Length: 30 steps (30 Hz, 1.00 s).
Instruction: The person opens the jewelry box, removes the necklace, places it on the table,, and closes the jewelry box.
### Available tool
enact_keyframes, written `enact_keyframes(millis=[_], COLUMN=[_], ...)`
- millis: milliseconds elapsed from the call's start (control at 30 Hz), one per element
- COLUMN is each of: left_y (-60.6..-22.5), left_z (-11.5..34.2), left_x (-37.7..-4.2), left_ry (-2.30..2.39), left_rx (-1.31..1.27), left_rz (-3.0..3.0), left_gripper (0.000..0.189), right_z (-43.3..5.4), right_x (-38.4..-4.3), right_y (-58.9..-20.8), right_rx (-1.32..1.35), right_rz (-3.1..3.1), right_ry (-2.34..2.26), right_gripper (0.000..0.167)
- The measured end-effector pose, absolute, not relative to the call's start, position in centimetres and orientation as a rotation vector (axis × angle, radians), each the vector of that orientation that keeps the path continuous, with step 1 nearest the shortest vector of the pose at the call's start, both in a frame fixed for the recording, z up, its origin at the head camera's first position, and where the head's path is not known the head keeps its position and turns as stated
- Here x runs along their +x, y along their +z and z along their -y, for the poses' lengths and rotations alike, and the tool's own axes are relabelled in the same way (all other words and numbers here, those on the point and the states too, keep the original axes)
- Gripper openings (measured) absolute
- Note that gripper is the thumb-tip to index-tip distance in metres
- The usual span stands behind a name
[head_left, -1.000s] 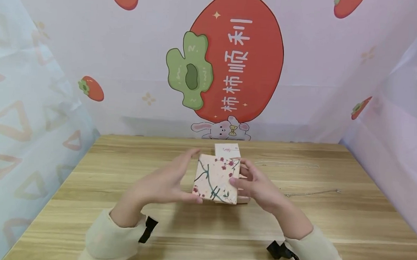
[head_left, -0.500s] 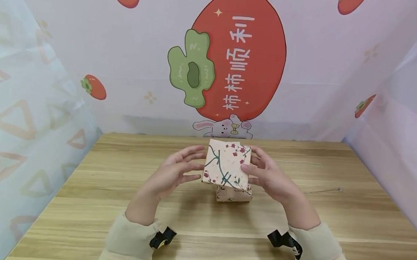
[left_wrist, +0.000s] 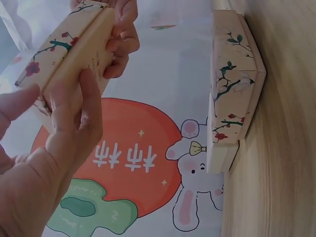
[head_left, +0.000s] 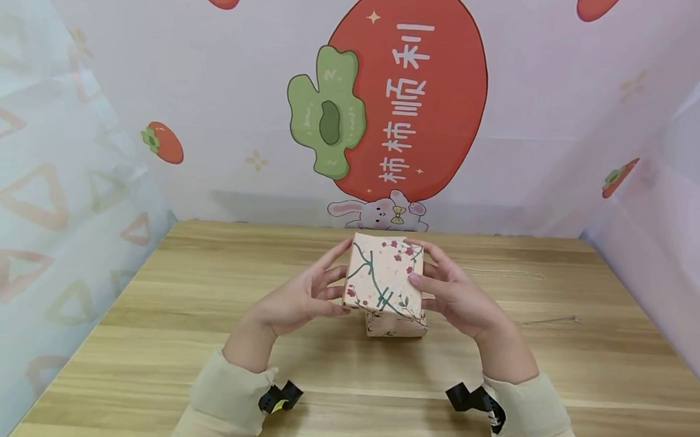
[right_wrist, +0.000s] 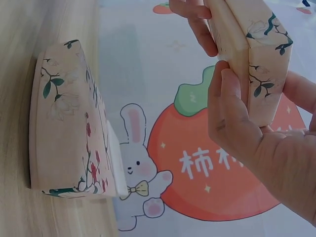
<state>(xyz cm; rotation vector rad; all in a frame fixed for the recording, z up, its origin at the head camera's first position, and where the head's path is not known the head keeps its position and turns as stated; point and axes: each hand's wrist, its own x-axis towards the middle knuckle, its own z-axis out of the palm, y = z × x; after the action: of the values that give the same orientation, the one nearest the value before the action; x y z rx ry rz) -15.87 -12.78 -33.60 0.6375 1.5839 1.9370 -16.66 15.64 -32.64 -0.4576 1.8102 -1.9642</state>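
A cream jewelry box [head_left: 386,272] with plum-blossom branches is held up over the table between both hands. My left hand [head_left: 296,304] grips its left side, thumb at the near corner. My right hand [head_left: 464,298] holds the opposite side, thumb on the top face and fingers underneath. A seam between the patterned lid [left_wrist: 57,47] and plain base shows in the left wrist view; the box looks closed. Below stands a second blossom-patterned box [right_wrist: 64,123] on the table, partly hidden by the held one in the head view.
A white flat piece [right_wrist: 115,158] sits by the second box, on its far side. Two thin chains [head_left: 503,273] lie on the wooden table [head_left: 202,368] to the right, the nearer chain [head_left: 547,320] partly behind the right wrist. A printed cloth backdrop [head_left: 244,96] rises behind the table.
The held box has risen and shifted right, uncovering more of the second box's front. My left hand came off its side, then took hold again; the right hand kept its grip.
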Motion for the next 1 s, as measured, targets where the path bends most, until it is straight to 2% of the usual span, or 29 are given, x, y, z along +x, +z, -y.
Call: enact_keyframes(millis=[233, 467, 567, 700, 767, 833, 1000], left_y=[-33.9, -33.9, -33.8, -33.6, -33.5, -33.5, -33.4], left_z=[12.6, 12.0, 11.8, 11.6, 11.5, 11.4, 11.3], left_x=[-16.0, -15.9, -15.8, -15.6, -15.5, -15.4, -15.2], left_ry=[1.895, 1.916, 1.950, 1.984, 1.993, 1.997, 1.988], left_rx=[0.673, 0.596, 0.588, 0.643, 0.673, 0.694, 0.704], left_rz=[-1.581, -1.641, -1.643, -1.635, -1.633, -1.635, -1.670], left_gripper=[0.114, 0.117, 0.116, 0.114, 0.114, 0.113, 0.111], right_z=[-15.9, -15.6, -15.2, -14.8, -14.6, -14.3, -13.8], right_x=[-16.8, -16.0, -15.2, -14.3, -14.0, -13.8, -13.7], right_y=[-32.7, -32.2, -31.8, -31.4, -31.2, -31.2, -31.2], right_rx=[-0.512, -0.547, -0.591, -0.767, -0.855, -0.891, -0.837], right_rz=[-1.798, -1.918, -2.032, -2.276, -2.426, -2.548, -2.645], right_ry=[-1.928, -1.884, -1.838, -1.658, -1.541, -1.459, -1.449], right_gripper=[0.064, 0.072, 0.087, 0.119, 0.129, 0.130, 0.116])
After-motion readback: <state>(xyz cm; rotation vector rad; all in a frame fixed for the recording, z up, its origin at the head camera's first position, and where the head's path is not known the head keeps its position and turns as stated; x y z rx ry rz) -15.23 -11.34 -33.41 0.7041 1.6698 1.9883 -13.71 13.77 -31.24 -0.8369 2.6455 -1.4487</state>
